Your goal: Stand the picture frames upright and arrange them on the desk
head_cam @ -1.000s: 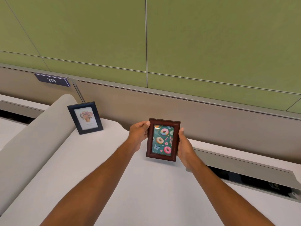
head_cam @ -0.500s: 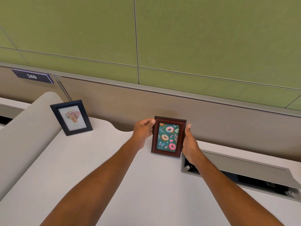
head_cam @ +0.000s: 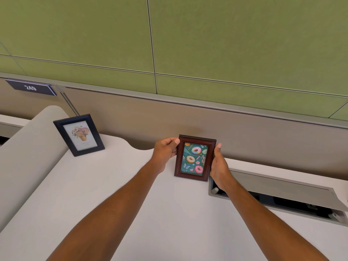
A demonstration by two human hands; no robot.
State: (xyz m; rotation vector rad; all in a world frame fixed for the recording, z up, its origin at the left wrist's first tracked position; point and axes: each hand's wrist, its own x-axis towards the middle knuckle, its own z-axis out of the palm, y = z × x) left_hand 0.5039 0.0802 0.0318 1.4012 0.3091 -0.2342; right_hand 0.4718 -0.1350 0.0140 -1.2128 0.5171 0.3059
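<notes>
A dark red wooden frame (head_cam: 194,158) with a doughnut picture stands upright near the back of the white desk (head_cam: 116,194), its bottom edge touching the desk top. My left hand (head_cam: 165,150) grips its left edge, thumb on the front. My right hand (head_cam: 218,166) holds its right edge. A black frame (head_cam: 79,134) with a flower picture stands upright at the back left of the desk, leaning back a little, apart from both hands.
A grey cable tray with an open lid (head_cam: 282,193) is set into the desk right of the red frame. A beige partition (head_cam: 244,132) and green wall panels rise behind. A padded grey divider (head_cam: 28,153) borders the desk's left side. A sign reads 249 (head_cam: 31,87).
Both hands carried the red frame away from me and down; it hung above the desk a second ago and now rests on it near the back.
</notes>
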